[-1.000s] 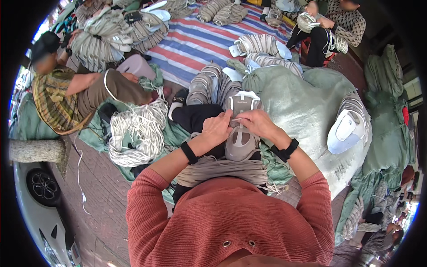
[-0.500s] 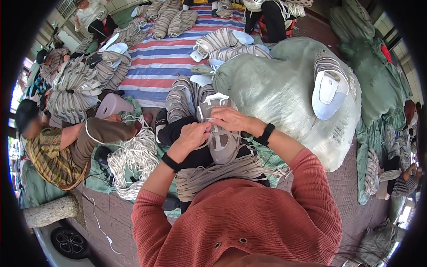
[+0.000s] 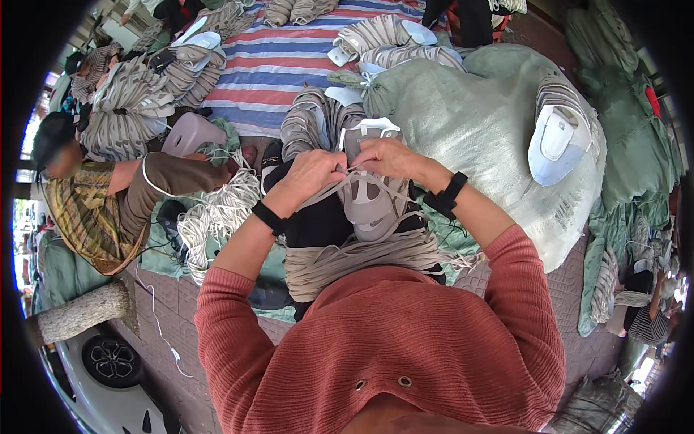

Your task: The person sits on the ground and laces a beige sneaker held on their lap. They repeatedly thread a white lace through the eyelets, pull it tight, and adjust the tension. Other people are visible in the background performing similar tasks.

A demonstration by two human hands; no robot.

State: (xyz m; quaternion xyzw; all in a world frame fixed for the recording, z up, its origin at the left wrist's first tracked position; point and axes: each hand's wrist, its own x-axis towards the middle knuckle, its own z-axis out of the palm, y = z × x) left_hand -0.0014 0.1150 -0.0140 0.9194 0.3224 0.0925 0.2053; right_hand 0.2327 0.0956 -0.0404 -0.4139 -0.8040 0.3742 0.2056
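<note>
A grey shoe upper (image 3: pixel 370 212) lies on my lap, its toe end toward me. Over its throat, my left hand (image 3: pixel 312 176) is closed, thumb and fingers pinched on a pale shoelace (image 3: pixel 334 189). Close beside it, my right hand (image 3: pixel 390 158) also pinches the lace, near the upper's eyelets; the exact fingertip grip is partly hidden. Lace strands hang loosely across the upper. Between the upper and my body, a thick bundle of grey-beige laces (image 3: pixel 340 266) stretches across my thighs. Just beyond my knees stand stacked grey shoe uppers (image 3: pixel 303 129).
At right bulges a big pale-green sack (image 3: pixel 499 137) with nested shoe uppers (image 3: pixel 557 137) on top. A seated person (image 3: pixel 94 210) is at left, near a lace heap (image 3: pixel 217 235) and purple stool (image 3: pixel 194 134). Ahead lies a striped sheet (image 3: pixel 260 76).
The view has shifted, so the surroundings sit higher in the picture. Both hands stay pinched on the lace over the upper, with the right hand's fingers now drawn in more tightly.
</note>
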